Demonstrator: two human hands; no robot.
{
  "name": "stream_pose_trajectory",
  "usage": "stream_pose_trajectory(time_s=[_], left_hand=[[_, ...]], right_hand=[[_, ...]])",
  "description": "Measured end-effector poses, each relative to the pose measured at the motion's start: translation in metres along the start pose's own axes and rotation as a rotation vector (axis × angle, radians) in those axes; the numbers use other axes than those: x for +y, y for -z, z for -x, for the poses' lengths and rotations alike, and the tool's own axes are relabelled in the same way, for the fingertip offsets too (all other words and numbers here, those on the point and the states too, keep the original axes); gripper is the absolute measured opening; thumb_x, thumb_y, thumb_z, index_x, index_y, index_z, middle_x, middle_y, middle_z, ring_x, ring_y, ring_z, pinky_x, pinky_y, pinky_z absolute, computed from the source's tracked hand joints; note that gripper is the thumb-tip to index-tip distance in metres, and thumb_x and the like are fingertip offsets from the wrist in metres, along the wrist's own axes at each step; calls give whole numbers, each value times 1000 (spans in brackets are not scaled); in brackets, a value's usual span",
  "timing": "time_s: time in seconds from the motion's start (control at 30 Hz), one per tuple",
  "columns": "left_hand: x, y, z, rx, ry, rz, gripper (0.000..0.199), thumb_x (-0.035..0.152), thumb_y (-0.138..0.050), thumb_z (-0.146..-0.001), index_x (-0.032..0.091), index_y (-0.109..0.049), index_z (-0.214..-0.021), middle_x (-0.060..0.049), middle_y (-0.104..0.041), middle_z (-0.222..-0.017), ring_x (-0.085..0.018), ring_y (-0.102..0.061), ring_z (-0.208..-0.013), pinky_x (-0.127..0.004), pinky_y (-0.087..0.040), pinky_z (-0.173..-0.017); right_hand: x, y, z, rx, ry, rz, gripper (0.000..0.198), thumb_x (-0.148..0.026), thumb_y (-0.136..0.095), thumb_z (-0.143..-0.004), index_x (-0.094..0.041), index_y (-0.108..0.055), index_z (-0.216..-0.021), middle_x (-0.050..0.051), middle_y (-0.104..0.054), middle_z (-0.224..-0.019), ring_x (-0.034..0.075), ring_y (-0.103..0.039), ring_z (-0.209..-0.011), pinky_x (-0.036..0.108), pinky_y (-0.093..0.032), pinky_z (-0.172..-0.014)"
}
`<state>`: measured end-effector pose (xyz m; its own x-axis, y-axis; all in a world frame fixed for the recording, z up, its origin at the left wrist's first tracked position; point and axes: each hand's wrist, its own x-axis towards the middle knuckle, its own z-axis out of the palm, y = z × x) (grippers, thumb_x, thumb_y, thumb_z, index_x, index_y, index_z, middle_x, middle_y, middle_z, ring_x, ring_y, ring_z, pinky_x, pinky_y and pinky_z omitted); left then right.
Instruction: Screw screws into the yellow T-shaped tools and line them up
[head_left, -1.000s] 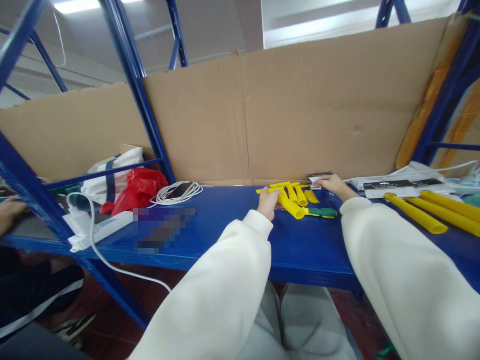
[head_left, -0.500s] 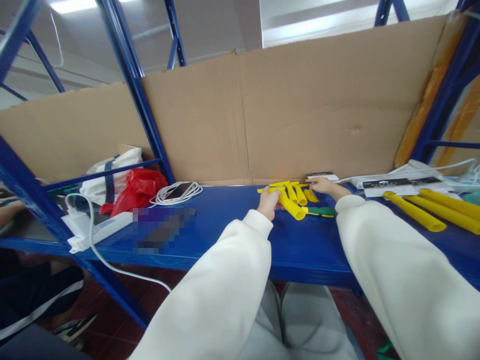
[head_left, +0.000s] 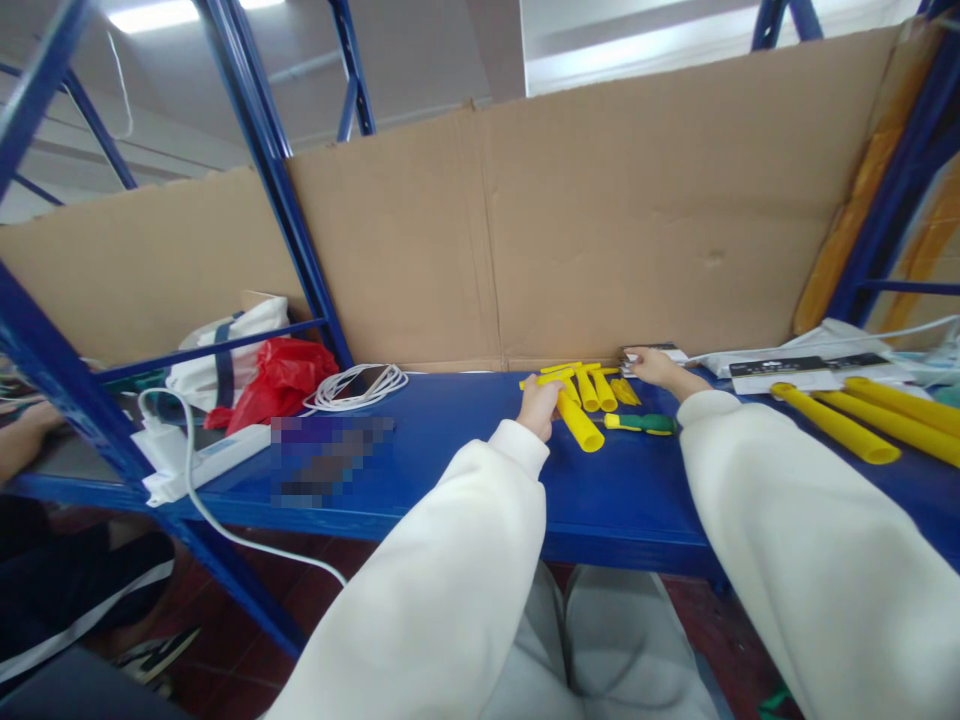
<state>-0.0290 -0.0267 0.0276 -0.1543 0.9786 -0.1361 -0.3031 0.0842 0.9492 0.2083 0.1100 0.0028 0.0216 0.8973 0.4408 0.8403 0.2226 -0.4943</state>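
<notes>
- While the grey trousers (head_left: 619, 630) sit lowest in view, on the near side of the green-handled tool (head_left: 642, 425), the bare blue shelf (head_left: 465, 470) begins between them and it.
- Just left of the tool, the held yellow tube (head_left: 582, 428) slants, its open end facing the wearer. A moment ago that end covered the tool's yellow tip; now it has swung nearer and the tip shows. My reading is that the left hand is turning or steadying the tube, which can now be worked without the tool in its way.
- Left of the tool and slightly beyond, the left hand (head_left: 537, 405) has its fingers curled around the tube's far part; the undersides of the fingers are hidden.
- To the tool's right, well apart, thicker yellow tubes (head_left: 840, 427) lie side by side.
- Beyond the tool and to its left are smaller yellow tubes (head_left: 604, 391) and a flat yellow piece (head_left: 624, 392).
- Directly beyond the tool, the right hand (head_left: 654, 366) bends its fingers at the left end of a small packet (head_left: 675, 354); whether they pinch anything I cannot tell. Half a second ago it reached further left, toward the smaller tubes, so its attention seems back on the packet.
- Farthest past the tool, the cardboard (head_left: 637, 230) stands upright.
</notes>
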Motion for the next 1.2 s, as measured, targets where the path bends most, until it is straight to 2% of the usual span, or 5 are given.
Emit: stream_pose_trajectory(time_s=[0.23,0.47,0.7,0.83,1.2], left_hand=[[-1,0,-2,-46,41,-17,43,1,-56,-87,13,-57,-128,-10,-73,-99,-11,-63,-53,-20,-41,-41],[-1,5,-8,-80,38,-14,31,8,-52,-97,8,-60,-126,-16,-76,-108,-14,-70,-61,-20,-39,-42],[-1,14,-14,-108,46,-127,30,18,-50,-103,7,-61,-128,-15,-79,-99,-9,-58,-45,-22,-37,-43],[-2,23,-20,-166,47,-168,31,17,-52,-100,6,-61,-128,-15,-80,-100,-10,-58,-44,-23,-38,-44],[1,30,-30,-163,70,-94,28,20,-48,-99,10,-65,-119,-11,-78,-88,-10,-48,-40,-24,-38,-44]], right_hand=[[-10,33,8,102,-114,27,23,-22,-59,-80,-17,-80,-89,12,-78,-86,29,-72,-94,36,-55,-85],[-14,63,36,-395,15,59,34,-54,-84,-64,-21,-75,-66,10,-73,-71,29,-69,-77,36,-55,-69],[-26,66,60,-643,109,145,46,-66,-90,-49,-26,-78,-67,5,-76,-76,29,-72,-78,36,-55,-68],[-35,57,67,-637,138,180,41,-58,-92,-45,-26,-74,-62,3,-74,-71,27,-70,-70,34,-51,-63],[-54,44,76,-470,311,129,27,-48,-75,-68,-23,-68,-73,1,-69,-75,22,-64,-74,30,-45,-65]])
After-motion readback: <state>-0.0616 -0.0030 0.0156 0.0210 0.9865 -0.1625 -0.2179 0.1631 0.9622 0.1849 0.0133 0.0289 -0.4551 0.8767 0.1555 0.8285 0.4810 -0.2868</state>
